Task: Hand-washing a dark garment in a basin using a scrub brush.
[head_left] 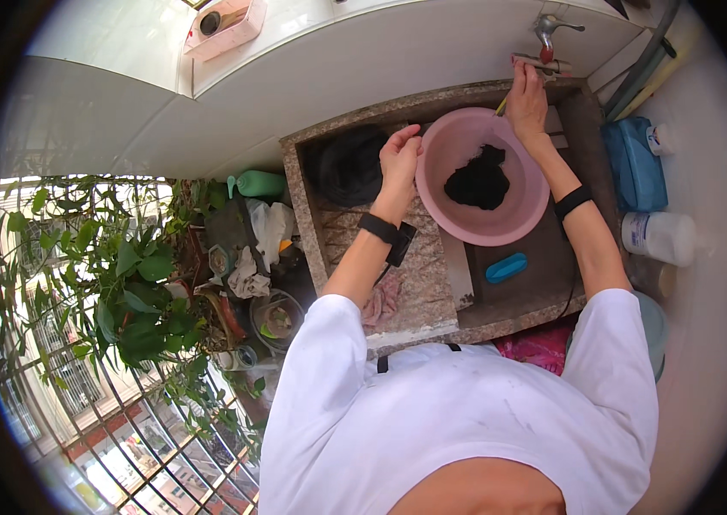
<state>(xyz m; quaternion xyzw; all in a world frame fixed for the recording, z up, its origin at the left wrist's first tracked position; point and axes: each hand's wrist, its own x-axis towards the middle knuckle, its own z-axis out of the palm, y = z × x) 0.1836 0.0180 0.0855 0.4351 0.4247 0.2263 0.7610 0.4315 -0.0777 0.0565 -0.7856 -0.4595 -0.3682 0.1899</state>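
A pink plastic basin point(441, 219) stands in a stone sink, with a dark, wet-looking cloth-like bundle point(477, 178) lying in it. My right hand point(527, 105) reaches past the basin's far right rim. Its fingertips are pressed together on a small pale tube-like thing point(559, 67) with a pinkish end, just under the tap point(550, 34). By the basin's left rim is my left hand point(399, 160), fingers curled closed; what they hold, if anything, is hidden. A thin yellow piece point(501, 106) shows at the rim beside my right hand.
Left of the basin, a black round container point(348, 163) stands by the stone washboard point(419, 275), where a pinkish rag point(382, 300) lies. A blue brush-shaped thing point(506, 268) sits in the sink. Blue point(635, 167) and white bottles point(660, 238) line the right. Plants point(144, 283) fill the left.
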